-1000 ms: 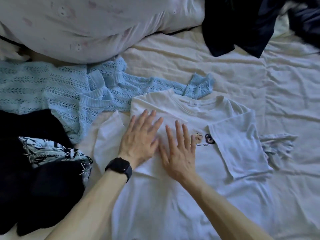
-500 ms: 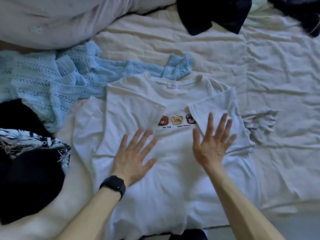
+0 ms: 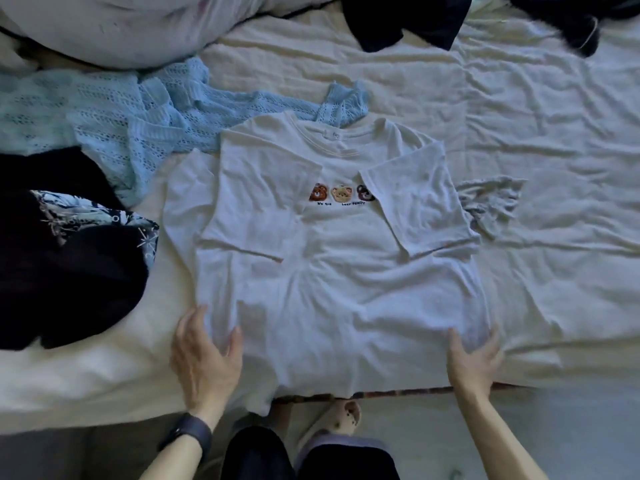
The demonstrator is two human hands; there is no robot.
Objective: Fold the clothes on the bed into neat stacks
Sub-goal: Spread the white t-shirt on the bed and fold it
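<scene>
A white T-shirt [image 3: 332, 271] with three bear heads on the chest lies face up on the bed, both sleeves folded inward. My left hand [image 3: 204, 362] holds its lower left edge, thumb on top of the cloth and some fingers hidden under it. At the lower right edge, my right hand [image 3: 474, 362] grips the same way. The hem hangs over the near edge of the bed. A light blue knit top [image 3: 138, 123] lies spread at the upper left, partly under the T-shirt's collar.
A dark garment pile with a patterned piece [image 3: 69, 244] sits at the left. More dark clothes [image 3: 408, 22] lie at the far edge, a pillow [image 3: 121, 26] at the top left. A small pale cloth [image 3: 491, 202] lies right of the shirt. The wrinkled sheet [image 3: 554, 133] stretches right.
Both hands slid from the shirt's chest down to its lower corners and took hold of the cloth. The view shifted back toward the bed's near edge.
</scene>
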